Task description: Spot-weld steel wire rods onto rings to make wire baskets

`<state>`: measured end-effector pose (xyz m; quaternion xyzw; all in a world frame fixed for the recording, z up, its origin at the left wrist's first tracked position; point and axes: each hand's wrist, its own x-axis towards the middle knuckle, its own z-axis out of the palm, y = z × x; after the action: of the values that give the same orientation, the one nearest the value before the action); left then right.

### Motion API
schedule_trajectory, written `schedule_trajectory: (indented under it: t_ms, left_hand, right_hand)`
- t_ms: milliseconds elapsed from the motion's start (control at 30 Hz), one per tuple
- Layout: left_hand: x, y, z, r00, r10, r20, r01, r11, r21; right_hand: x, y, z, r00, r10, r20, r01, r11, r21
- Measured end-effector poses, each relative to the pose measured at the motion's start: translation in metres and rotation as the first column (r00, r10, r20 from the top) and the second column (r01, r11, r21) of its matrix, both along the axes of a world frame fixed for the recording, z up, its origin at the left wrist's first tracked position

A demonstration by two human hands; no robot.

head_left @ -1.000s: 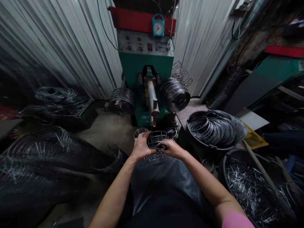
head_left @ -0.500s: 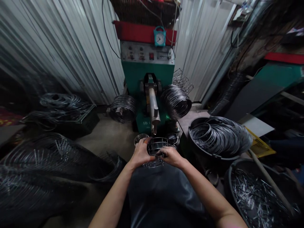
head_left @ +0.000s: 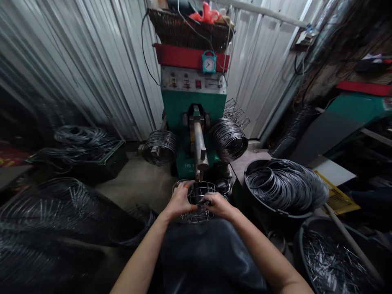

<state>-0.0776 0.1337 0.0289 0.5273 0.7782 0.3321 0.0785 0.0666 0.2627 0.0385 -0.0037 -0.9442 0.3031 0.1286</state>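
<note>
A round wire basket (head_left: 204, 188) is held between my two hands, just below the tip of a green machine (head_left: 171, 102). My left hand (head_left: 180, 200) grips its left side, thumb toward the near edge and fingers over the top; orange shows on the thumb and a finger. Closed fingers of my right hand (head_left: 216, 203) pinch the near right part of the basket. The metal arm (head_left: 200, 143) of the machine points down toward the basket's far rim. Whether they touch, I cannot tell. Below my hands lies a black apron (head_left: 211, 253) over my lap.
Wire coils (head_left: 161, 148) hang left of the machine arm, more wire rings (head_left: 229, 139) right of it. A black tub (head_left: 248, 183) holds wire rings; another tub (head_left: 301, 245) holds short metal pieces and a stick. Dark wire goods (head_left: 76, 216) lie at left. A clock (head_left: 209, 63) hangs on the machine.
The view has tilted up, so the machine sits lower in the picture. My hands still hold the basket, whose far rim now appears closer to the machine's tip.
</note>
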Motion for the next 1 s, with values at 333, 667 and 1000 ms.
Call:
schedule_trajectory:
  t_ms: [333, 667, 1000]
  left_hand:
    - [-0.012, 0.015, 0.001, 0.996, 0.075, 0.058, -0.073, 0.997, -0.033]
    - [-0.017, 0.028, 0.002, 0.987, 0.158, 0.010, -0.157, 0.986, -0.061]
    - [-0.020, 0.035, 0.001, 0.972, 0.235, 0.016, -0.234, 0.971, -0.047]
  right_hand:
    - [-0.015, 0.015, 0.006, 0.998, -0.054, 0.019, 0.053, 0.998, 0.029]
    - [-0.019, 0.015, -0.006, 0.965, -0.253, -0.064, 0.255, 0.967, 0.025]
    - [-0.002, 0.003, -0.020, 0.829, -0.551, -0.098, 0.450, 0.760, -0.469]
